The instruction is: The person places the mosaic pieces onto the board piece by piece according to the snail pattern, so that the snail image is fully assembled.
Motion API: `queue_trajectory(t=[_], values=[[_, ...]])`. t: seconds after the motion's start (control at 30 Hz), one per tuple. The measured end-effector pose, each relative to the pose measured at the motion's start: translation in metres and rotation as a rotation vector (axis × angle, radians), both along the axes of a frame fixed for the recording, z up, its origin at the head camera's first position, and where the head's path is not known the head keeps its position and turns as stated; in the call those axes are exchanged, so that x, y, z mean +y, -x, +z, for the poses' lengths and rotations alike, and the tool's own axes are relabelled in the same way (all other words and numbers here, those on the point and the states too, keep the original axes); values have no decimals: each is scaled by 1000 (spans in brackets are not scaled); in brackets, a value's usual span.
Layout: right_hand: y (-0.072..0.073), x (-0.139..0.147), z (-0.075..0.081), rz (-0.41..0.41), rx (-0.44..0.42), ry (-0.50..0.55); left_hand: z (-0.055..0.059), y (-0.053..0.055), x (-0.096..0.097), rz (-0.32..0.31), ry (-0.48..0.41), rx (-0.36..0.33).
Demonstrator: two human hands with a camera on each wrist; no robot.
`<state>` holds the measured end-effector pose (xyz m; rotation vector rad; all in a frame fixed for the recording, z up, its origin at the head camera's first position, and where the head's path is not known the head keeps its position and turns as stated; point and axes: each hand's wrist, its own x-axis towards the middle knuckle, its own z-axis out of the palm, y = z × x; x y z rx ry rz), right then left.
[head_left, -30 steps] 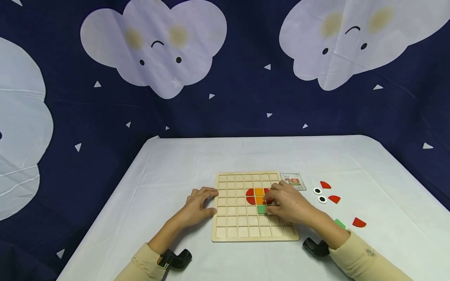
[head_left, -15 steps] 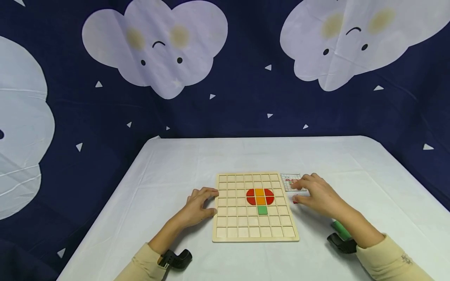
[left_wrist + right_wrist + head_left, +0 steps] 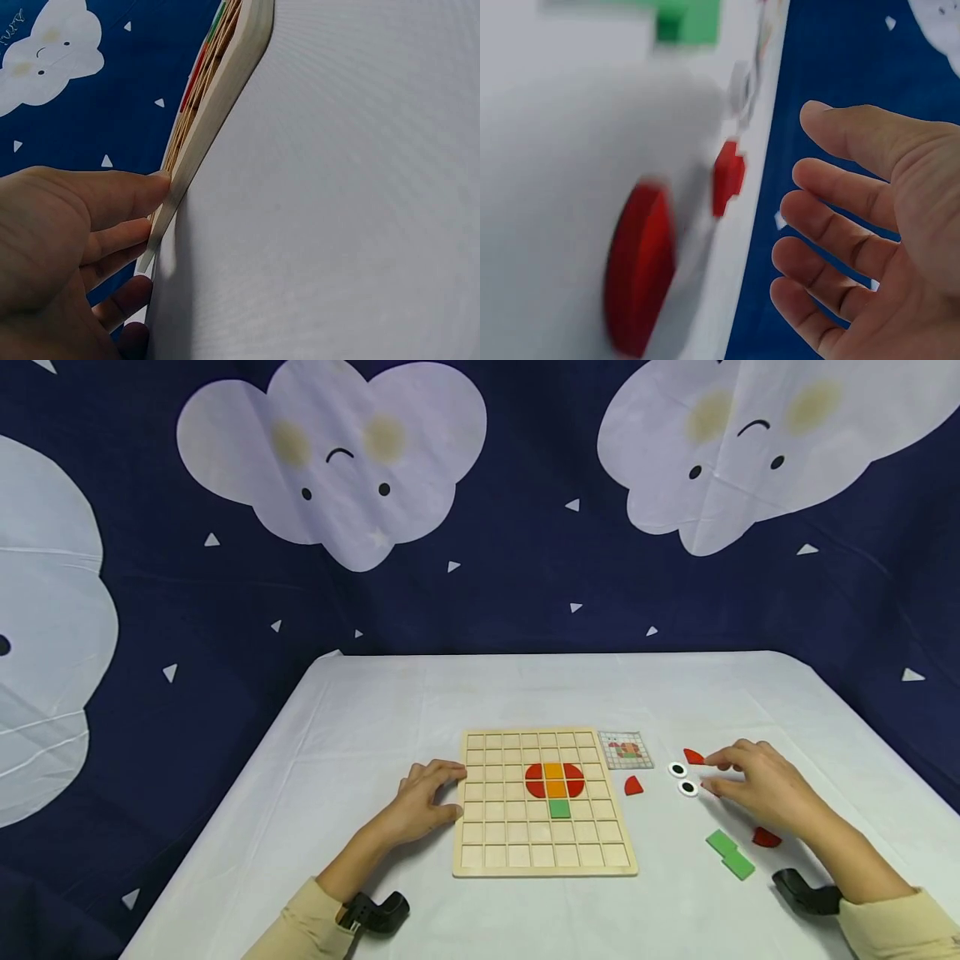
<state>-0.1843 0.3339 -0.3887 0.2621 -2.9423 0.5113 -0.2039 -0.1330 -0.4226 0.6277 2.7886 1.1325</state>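
Note:
My left hand (image 3: 427,802) rests at the left edge of a wooden grid board (image 3: 495,843), its thumb and fingertips touching the rim in the left wrist view. On the board lie red rounded pieces (image 3: 574,780) on either side of orange squares (image 3: 555,788), with a green square (image 3: 559,808) below. My right hand (image 3: 765,785) hovers over loose pieces at the right, nearest a red quarter-round piece (image 3: 693,757) and two white discs with black dots (image 3: 687,787). In the right wrist view the right hand's fingers (image 3: 855,187) are spread and hold nothing.
A small picture card (image 3: 626,750) lies at the board's upper right corner. Below it is a red quarter-round piece (image 3: 633,785). Green pieces (image 3: 730,854) and another red piece (image 3: 766,837) lie nearer the right forearm. A white cloth (image 3: 420,693) covers the table.
My right hand has moved rightward from the board, past the card, to the loose pieces. The red piece at the board's right half, partly covered before, now shows. The left hand stays put.

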Motion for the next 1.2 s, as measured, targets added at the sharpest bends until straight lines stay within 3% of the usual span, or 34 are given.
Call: queue_trajectory(t=[0.5,1.2], values=[[45,15,-12,52,-89,19,-1,1,0,-12,-1,7],[51,15,-15,44,-114,21,-1,0,0,-3,-5,-4]])
